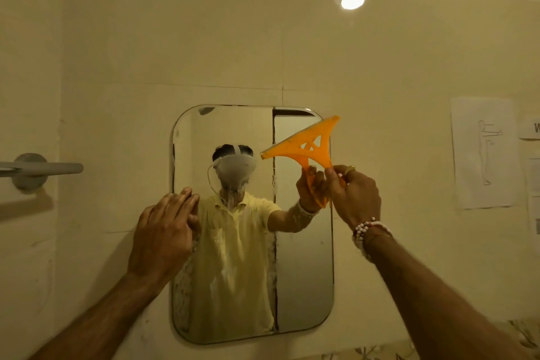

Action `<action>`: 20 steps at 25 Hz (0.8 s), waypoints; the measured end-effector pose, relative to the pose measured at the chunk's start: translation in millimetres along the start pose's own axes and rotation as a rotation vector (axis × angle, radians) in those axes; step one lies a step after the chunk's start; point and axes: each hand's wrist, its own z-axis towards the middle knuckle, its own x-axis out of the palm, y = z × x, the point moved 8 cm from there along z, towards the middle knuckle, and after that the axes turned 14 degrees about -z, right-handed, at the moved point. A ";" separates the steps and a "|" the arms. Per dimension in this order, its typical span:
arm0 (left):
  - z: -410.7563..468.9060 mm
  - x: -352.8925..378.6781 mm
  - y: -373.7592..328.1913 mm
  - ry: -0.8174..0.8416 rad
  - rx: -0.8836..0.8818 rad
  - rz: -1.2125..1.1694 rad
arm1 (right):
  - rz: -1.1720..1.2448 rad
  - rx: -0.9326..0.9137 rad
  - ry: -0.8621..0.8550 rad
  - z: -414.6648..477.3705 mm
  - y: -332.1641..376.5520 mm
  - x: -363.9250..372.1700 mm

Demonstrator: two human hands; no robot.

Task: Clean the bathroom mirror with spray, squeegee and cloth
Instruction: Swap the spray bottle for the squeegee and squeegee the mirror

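Forearms, two, bare, entered from the lower corners, nearest the lens; a beaded bracelet (368,231), white and dark red, sat on the right wrist.

Item: squeegee (306,143), orange translucent plastic, triangular openwork frame with a straight blade edge. Held aloft in front of the mirror's upper right corner. Right hand (355,194), its grip closed on the squeegee's short handle from below, ring on one finger. Blade's long axis ran tilted, low at the left end and high at the right, lying up and to the left of the hand; whether the edge touched the glass could not be told.

Item: mirror (304,286), upright rectangle with rounded corners, frameless, fixed to the wall. Surface streaked and speckled, with whitish runs near the centre and grime along the left margin. By judgement, the blade needed levelling against the top edge before a downward pull.

Left hand (163,231), flat, fingers together and holding nothing, lay at the mirror's left edge, partly on the wall; the right hand was the nearer to the squeegee.

Surroundings: cream wall (263,47), matt; grey rail (43,168) at left; paper sheet (483,152) with a line drawing at right. No spray or cloth visible.
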 end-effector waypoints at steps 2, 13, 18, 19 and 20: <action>-4.4 -3.2 -2.6 0.012 0.004 0.005 | 0.111 0.088 0.025 -31.4 -5.3 12.8; -2.3 -26.7 -0.8 -0.064 0.054 -0.127 | 0.531 0.325 0.339 -95.1 92.4 74.2; 5.8 -48.1 14.6 -0.173 0.043 -0.164 | 0.407 0.158 0.435 -121.4 158.1 101.1; 5.8 -52.2 19.5 -0.197 0.028 -0.167 | 0.369 0.121 0.436 -126.4 168.3 105.1; 5.2 -55.4 22.9 -0.217 0.018 -0.168 | 0.340 0.092 0.435 -130.4 175.8 108.4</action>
